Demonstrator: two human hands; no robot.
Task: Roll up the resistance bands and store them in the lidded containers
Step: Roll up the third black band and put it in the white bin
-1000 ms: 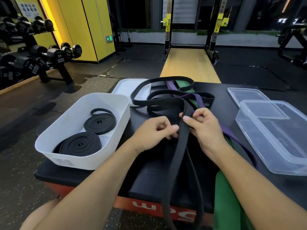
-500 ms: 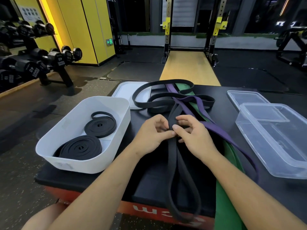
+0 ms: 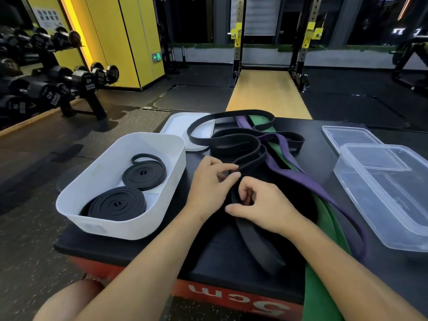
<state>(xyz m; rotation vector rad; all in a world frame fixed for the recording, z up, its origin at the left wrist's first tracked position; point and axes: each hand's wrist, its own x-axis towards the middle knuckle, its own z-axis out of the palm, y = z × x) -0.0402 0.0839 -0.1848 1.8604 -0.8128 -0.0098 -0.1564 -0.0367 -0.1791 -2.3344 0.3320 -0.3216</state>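
Black band [image 3: 261, 246] pulled further onto table [image 3: 139, 249]; left hand [image 3: 212, 181], right hand [image 3: 259, 205] pinch it; white bin [image 3: 115, 225] holds two rolled bands [image 3: 115, 203].

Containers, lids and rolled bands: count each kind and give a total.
Containers: 2, white container and clear container
Lids: 2, white lid and clear lid
Rolled black bands: 2, nearer roll and farther roll
Total: 6
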